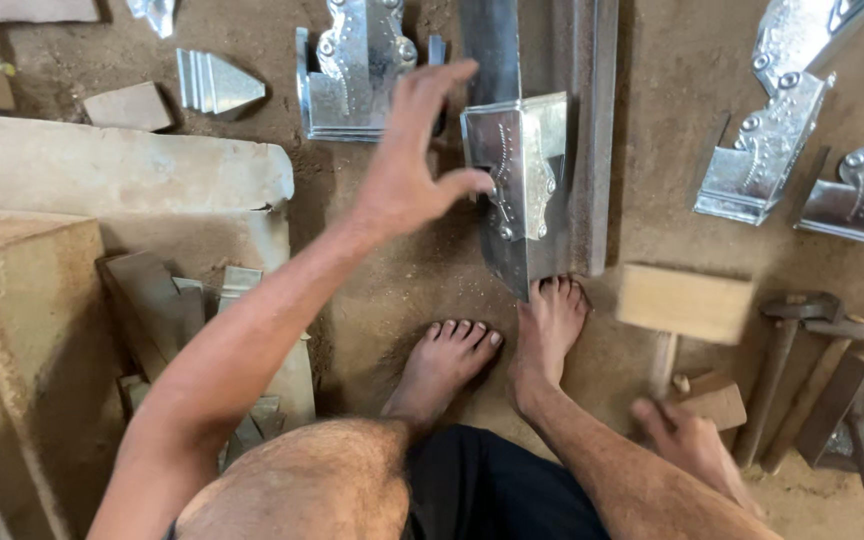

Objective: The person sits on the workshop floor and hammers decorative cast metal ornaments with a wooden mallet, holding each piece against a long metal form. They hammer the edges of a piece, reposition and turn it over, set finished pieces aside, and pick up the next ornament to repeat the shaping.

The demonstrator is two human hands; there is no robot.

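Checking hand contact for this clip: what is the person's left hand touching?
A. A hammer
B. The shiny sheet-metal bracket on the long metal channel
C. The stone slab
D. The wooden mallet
B: the left hand is spread over the sheet-metal bracket, thumb against its edge, while the wooden mallet lies by the right hand.

**Sheet-metal pieces across a dirt floor**

A long channel [537,60] lies centre, a bracket [520,165] on it. The left hand [407,170] is just left of the bracket. A mallet [682,305] lies right of the channel; the hammers [802,330] lie farther right. A stone slab [102,180] lies left.
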